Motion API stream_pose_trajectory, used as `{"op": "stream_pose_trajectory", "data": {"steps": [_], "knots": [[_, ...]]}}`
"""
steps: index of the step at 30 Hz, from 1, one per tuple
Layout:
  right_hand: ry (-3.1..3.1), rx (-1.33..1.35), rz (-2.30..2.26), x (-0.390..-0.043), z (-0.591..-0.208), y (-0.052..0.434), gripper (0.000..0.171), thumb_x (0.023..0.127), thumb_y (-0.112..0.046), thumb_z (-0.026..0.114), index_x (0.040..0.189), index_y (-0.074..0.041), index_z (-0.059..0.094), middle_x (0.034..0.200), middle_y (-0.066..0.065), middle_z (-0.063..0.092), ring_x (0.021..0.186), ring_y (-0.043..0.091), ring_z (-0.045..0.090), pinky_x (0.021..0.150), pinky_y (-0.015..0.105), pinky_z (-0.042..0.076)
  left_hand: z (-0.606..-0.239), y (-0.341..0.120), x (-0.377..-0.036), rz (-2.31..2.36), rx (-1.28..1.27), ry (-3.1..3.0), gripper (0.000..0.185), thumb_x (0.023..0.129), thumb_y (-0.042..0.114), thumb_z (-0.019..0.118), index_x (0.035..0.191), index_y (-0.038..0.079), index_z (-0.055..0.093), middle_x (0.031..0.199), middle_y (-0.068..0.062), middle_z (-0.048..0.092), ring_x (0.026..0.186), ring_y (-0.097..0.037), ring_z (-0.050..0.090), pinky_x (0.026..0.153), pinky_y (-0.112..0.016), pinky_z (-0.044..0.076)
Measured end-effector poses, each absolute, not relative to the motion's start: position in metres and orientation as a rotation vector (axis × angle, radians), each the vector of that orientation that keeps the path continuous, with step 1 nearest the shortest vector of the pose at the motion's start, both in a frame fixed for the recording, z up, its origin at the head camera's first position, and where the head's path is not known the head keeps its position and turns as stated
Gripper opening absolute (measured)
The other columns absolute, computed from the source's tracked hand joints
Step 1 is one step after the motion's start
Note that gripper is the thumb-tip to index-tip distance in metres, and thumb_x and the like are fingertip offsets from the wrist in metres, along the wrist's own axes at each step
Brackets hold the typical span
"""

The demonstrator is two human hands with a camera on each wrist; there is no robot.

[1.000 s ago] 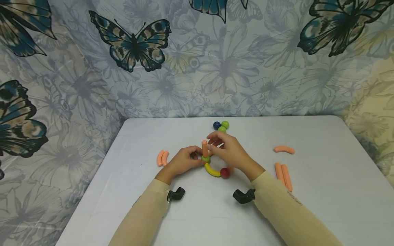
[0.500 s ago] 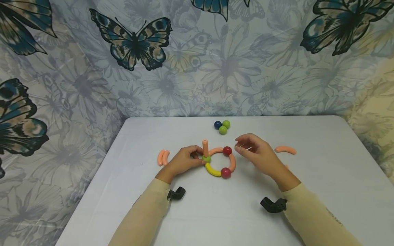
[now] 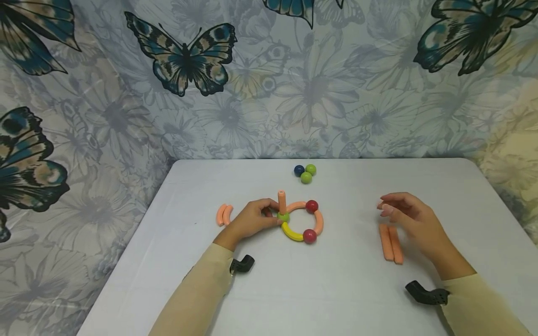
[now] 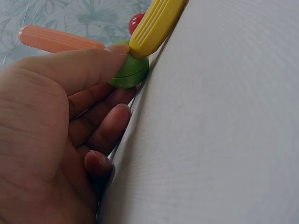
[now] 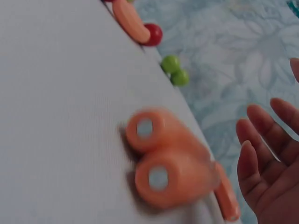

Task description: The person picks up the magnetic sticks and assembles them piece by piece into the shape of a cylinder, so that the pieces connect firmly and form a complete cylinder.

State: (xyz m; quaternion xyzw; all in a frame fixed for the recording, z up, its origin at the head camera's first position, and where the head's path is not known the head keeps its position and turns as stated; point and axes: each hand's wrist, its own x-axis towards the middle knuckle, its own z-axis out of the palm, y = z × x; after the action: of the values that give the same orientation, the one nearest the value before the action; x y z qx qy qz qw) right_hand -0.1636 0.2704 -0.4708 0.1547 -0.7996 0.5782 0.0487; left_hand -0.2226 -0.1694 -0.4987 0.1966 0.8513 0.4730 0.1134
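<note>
My left hand (image 3: 256,217) pinches a green ball (image 4: 131,74) between thumb and fingers at the left of a ring on the table. From that ball a straight orange rod (image 3: 282,202) stands upright, and a curved yellow rod (image 3: 292,233) joins it below. The ring also has two red balls (image 3: 309,236) and curved orange rods (image 3: 319,222). My right hand (image 3: 414,221), holding nothing, hovers at the right with relaxed fingers, above and beside two straight orange rods (image 3: 391,243). Silver discs show in their ends in the right wrist view. Another orange rod (image 5: 227,192) lies beyond them.
One dark blue ball (image 3: 299,171) and two green balls (image 3: 306,178) sit together toward the table's back edge. Two short curved orange rods (image 3: 223,214) lie left of the left hand. A butterfly-print cloth (image 3: 315,93) hangs behind the white table (image 3: 269,289).
My right hand has moved away from the ring to the right, over beside the straight orange rods, and now covers the curved orange rod there. The left hand stays at the green ball.
</note>
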Motion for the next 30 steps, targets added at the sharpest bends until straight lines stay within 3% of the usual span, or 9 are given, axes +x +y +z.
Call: {"op": "stream_pose_trajectory", "data": {"steps": [5, 12, 20, 25, 30], "knots": [[-2.531, 0.331, 1.665, -0.157, -0.479, 0.294, 0.030, 0.114, -0.013, 0.061, 0.141, 0.000, 0.060, 0.131, 0.002, 0.073, 0.110, 0.012, 0.067, 0.084, 0.021, 0.053, -0.498, -0.168, -0.222, 1.378, 0.579, 2.498, 0.029, 0.096, 0.026, 0.087, 0.123, 0.021, 0.078, 0.115, 0.010, 0.072, 0.094, -0.017, 0.064, 0.081, -0.034, 0.052], [-2.546, 0.328, 1.726, -0.158, -0.491, 0.310, 0.028, 0.112, -0.008, 0.062, 0.138, 0.002, 0.061, 0.131, -0.005, 0.071, 0.107, 0.008, 0.069, 0.080, 0.023, 0.053, -0.497, -0.168, -0.221, 1.359, 0.559, 2.517, 0.028, 0.096, 0.026, 0.087, 0.123, 0.022, 0.078, 0.113, 0.011, 0.072, 0.092, -0.017, 0.064, 0.079, -0.034, 0.051], [-2.611, 0.349, 1.714, -0.163, -0.500, 0.318, 0.028, 0.109, -0.008, 0.068, 0.135, 0.001, 0.064, 0.120, -0.002, 0.075, 0.107, 0.005, 0.067, 0.084, 0.017, 0.052, -0.498, -0.170, -0.222, 1.371, 0.578, 2.516, 0.027, 0.096, 0.026, 0.087, 0.121, 0.021, 0.078, 0.114, 0.010, 0.072, 0.093, -0.017, 0.064, 0.080, -0.035, 0.052], [-2.672, 0.455, 1.635, -0.163, -0.502, 0.321, 0.036, 0.104, -0.003, 0.074, 0.137, 0.006, 0.063, 0.125, 0.004, 0.072, 0.107, 0.010, 0.066, 0.086, 0.016, 0.051, -0.500, -0.171, -0.223, 1.379, 0.584, 2.509, 0.027, 0.096, 0.026, 0.087, 0.121, 0.021, 0.078, 0.115, 0.010, 0.073, 0.094, -0.017, 0.064, 0.081, -0.034, 0.052], [-2.806, 0.463, 1.530, -0.166, -0.501, 0.323, 0.046, 0.100, -0.013, 0.083, 0.141, -0.003, 0.065, 0.133, 0.006, 0.068, 0.111, 0.006, 0.061, 0.087, 0.016, 0.048, -0.501, -0.171, -0.223, 1.372, 0.579, 2.516, 0.028, 0.096, 0.027, 0.087, 0.122, 0.022, 0.078, 0.115, 0.011, 0.072, 0.094, -0.018, 0.064, 0.081, -0.035, 0.052]]}}
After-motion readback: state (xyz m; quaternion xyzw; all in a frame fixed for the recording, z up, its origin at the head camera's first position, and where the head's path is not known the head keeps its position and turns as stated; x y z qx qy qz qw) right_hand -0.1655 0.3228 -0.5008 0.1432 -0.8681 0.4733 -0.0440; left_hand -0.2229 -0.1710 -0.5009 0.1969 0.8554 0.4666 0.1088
